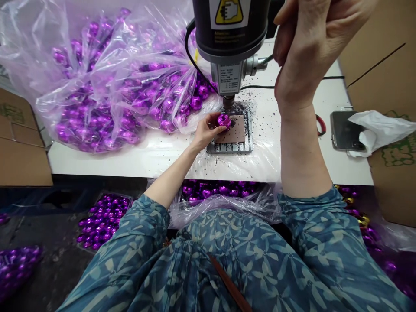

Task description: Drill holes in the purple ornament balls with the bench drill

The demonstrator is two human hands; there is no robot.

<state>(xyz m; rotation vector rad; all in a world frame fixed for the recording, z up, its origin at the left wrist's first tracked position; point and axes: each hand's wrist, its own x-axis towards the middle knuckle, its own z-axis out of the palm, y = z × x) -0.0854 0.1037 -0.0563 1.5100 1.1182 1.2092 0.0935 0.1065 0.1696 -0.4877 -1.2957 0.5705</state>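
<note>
My left hand (205, 130) pinches a shiny purple faceted ball (224, 121) and holds it on the brown pad of the small drill press base (231, 147), right under the drill chuck (228, 102). My right hand (305, 43) is raised at the upper right, fingers wrapped round something beside the dark drill press head (230, 30); what it grips is hidden by the hand. Black shavings lie scattered around the base on the white table (130, 158).
A big clear plastic bag of purple balls (107, 86) fills the table's left. More purple balls sit in a bag at my lap (221, 190) and a tray on the floor (104, 219). A phone (341, 130), white tissue (377, 128) and cardboard boxes (383, 65) stand right.
</note>
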